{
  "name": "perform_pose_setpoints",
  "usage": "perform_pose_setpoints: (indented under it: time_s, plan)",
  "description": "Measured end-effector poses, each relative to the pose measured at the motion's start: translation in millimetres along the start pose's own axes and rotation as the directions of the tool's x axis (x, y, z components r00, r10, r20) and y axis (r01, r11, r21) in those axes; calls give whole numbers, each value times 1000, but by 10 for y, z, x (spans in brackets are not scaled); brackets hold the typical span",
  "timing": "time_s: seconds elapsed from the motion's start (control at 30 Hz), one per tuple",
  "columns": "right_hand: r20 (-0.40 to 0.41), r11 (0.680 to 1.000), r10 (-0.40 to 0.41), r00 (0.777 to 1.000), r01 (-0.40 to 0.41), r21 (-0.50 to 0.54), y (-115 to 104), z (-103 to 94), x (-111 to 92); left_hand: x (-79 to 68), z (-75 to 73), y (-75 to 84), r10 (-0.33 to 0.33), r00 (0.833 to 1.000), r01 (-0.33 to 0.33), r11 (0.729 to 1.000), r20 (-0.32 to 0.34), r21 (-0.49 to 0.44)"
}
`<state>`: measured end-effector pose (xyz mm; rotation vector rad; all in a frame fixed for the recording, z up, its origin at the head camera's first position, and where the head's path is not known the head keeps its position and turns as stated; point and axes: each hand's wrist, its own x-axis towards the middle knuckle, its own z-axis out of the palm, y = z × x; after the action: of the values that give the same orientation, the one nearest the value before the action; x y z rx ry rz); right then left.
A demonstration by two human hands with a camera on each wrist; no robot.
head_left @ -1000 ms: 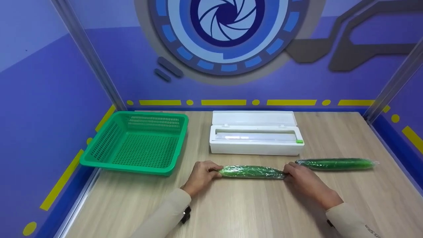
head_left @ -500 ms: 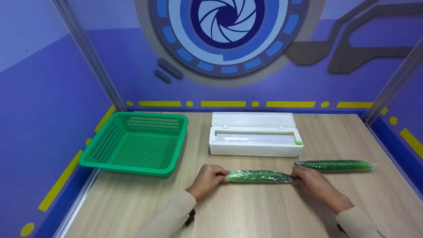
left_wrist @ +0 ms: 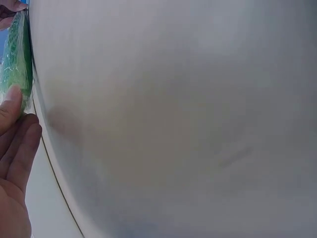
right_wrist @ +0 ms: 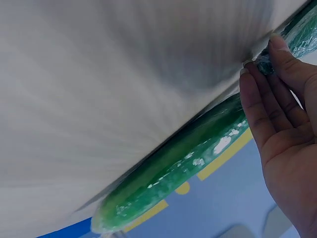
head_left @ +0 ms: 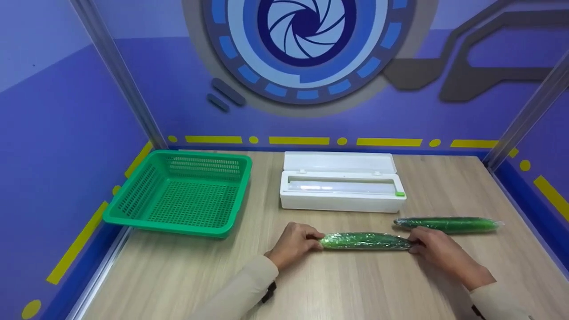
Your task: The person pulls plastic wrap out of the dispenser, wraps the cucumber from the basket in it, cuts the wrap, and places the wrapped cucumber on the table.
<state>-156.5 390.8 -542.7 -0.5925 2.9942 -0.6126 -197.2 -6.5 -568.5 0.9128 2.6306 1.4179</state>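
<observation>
A cucumber in clear plastic film (head_left: 365,241) lies sideways between my two hands, low over the table. My left hand (head_left: 294,245) pinches its paler left end with thumb and fingers; the left wrist view shows the thumb on the wrapped cucumber (left_wrist: 18,64). At the darker right end, my right hand (head_left: 444,254) pinches the twisted film, as the right wrist view also shows. Just behind the right hand rests a second film-wrapped cucumber (head_left: 462,224), which fills much of the right wrist view.
A white film dispenser box (head_left: 342,203) with its lid up and a clear roll inside stands behind the cucumbers. A green plastic basket (head_left: 169,227) with nothing in it is at the back left. Printed panels wall the wooden table (head_left: 346,289) in.
Both hands have moved to the right and slightly nearer with the wrapped cucumber held between them. The second cucumber, box and basket stay in place.
</observation>
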Motion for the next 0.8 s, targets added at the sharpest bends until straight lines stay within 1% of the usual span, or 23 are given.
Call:
perform_pose_setpoints:
  time_s: [0.17, 0.33, 0.4, 0.5, 0.63, 0.8]
  plan:
    - [-7, 1000, -23, 1000, 23, 8, 87, -49, -41, 41, 70, 34, 10, 1000, -10, 1000, 18, 16]
    - [-30, 1000, -29, 999, 29, -6, 205, -99, -98, 104, 149, 81, 38, 999, -39, 999, 33, 31]
    - [-29, 1000, -16, 999, 16, -8, 247, -115, -123, 137, 182, 103, 49, 998, -50, 998, 35, 37]
    - [-15, 1000, 1, 1000, -1, -6, 303, -137, -152, 182, 230, 136, 47, 998, -48, 999, 41, 24]
    - [-4, 1000, 24, 1000, -24, -17, 379, -172, -188, 230, 303, 178, 30, 998, -30, 1000, 58, 0]
    - [6, 998, 58, 998, -57, -25, 473, -232, -237, 284, 405, 223, 46, 997, -46, 999, 65, 1]
